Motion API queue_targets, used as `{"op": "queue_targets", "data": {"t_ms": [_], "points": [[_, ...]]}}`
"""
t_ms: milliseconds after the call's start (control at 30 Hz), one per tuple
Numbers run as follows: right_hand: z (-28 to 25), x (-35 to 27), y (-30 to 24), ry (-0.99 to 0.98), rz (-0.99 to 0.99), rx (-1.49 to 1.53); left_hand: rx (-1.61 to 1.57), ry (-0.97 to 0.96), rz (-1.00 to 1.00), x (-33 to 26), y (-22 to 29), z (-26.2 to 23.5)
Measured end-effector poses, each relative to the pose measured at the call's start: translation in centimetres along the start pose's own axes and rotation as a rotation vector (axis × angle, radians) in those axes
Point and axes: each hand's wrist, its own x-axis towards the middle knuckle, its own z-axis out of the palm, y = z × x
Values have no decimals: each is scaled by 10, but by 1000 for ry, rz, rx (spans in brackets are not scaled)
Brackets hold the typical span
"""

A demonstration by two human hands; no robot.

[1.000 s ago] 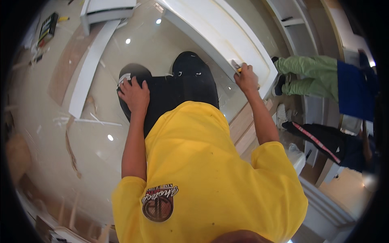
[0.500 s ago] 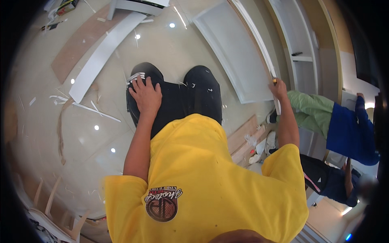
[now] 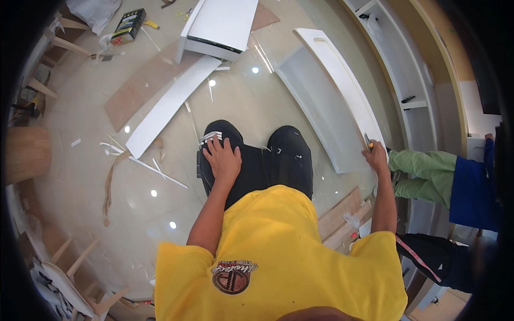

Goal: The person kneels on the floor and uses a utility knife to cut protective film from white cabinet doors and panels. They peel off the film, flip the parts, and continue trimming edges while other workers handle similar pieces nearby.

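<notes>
My left hand (image 3: pixel 223 163) lies flat on my dark-trousered leg (image 3: pixel 245 172), fingers apart, beside white stripes (image 3: pixel 211 138) at the knee. To the right, my right hand (image 3: pixel 377 157) is closed around a small utility knife (image 3: pixel 369 142) with an orange part showing. That hand is at the near end of a long white panel (image 3: pixel 342 75). The panel stands along the right side of a shallow white open box (image 3: pixel 316 107) on the floor. Whether the blade touches the panel cannot be made out.
A white board (image 3: pixel 171 107) and brown board (image 3: pixel 142 88) lie left, near a white cabinet piece (image 3: pixel 222 24). Strips and scraps litter the tiled floor (image 3: pixel 134 214). At right, a person in green trousers (image 3: pixel 423 166) stands near white shelving (image 3: pixel 399 59); another person is behind.
The view has shifted, bringing more of the far floor and the panel's broad face into sight. My right hand still grips the knife at the panel's near end; my left hand stays on my leg.
</notes>
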Motion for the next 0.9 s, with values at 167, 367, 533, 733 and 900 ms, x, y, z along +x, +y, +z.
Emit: {"op": "queue_targets", "data": {"t_ms": [167,367,533,733,900], "points": [[38,-43,-51,64,36,1,12,13,1,-1,-4,0],[71,-91,-117,90,162,48,9,3,39,0,-6,3],[72,-81,-129,135,190,61,12,21,53,1,-9,2],[78,-80,-157,99,176,99,57,38,63,-1,0,17],[81,-76,-174,94,125,139,97,48,57,-3,3,18]]}}
